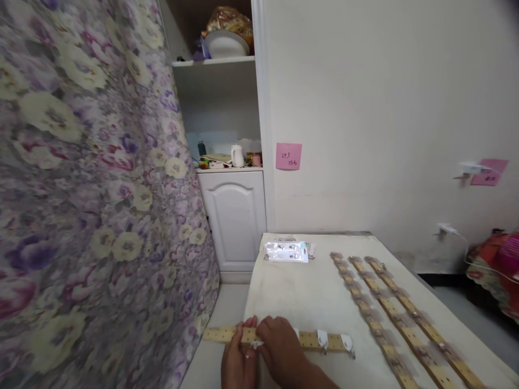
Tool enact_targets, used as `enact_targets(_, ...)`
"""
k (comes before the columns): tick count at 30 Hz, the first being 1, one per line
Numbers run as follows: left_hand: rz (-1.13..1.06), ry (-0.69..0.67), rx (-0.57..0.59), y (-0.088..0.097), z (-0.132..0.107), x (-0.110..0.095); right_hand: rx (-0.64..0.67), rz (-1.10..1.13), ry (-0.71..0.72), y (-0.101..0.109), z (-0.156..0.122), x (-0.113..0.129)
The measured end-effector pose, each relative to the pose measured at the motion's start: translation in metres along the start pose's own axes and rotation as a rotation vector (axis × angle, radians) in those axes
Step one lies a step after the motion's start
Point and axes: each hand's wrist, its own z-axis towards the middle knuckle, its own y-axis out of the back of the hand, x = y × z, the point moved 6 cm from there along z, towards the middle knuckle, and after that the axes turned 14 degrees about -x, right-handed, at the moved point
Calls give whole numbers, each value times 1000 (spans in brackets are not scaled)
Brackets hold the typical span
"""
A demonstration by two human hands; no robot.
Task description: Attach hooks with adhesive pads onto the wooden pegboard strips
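Observation:
A light wooden strip (310, 340) with rows of small holes lies crosswise near the front of the white table. My left hand (240, 359) is wrapped around it left of the middle, thumb on the near side. Beside it, my right hand (284, 348) pinches a small white piece with a metal part (256, 344) against the strip; fingers hide much of it. Farther right along the strip hang a white-tabbed metal hook (322, 339) and a second white-tabbed hook (347, 342). Another white tab shows partly behind my right hand.
Three long wooden strips (405, 319) with clear packets along them lie on the right of the table (308, 297). A clear blister pack (286, 252) sits at the far edge. A floral curtain (101, 216) hangs close on the left, beside a white cabinet (233, 221).

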Motion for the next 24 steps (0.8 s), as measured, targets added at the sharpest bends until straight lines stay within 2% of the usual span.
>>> enact_targets(3,-38,-31,-10,-4,4,-3,-12,-21,15,1,-3,-4)
enact_targets(8,-150,146,-35,-9,12,11,-52,78,16,5,-4,-5)
enact_targets(11,-265,201,-15,-13,14,16,-58,114,23,7,-2,-6)
enact_targets(18,-311,206,26,-16,20,16,-65,130,-73,16,-4,-22)
enact_targets(24,-297,222,63,-19,24,35,-95,120,-74,19,-12,-28)
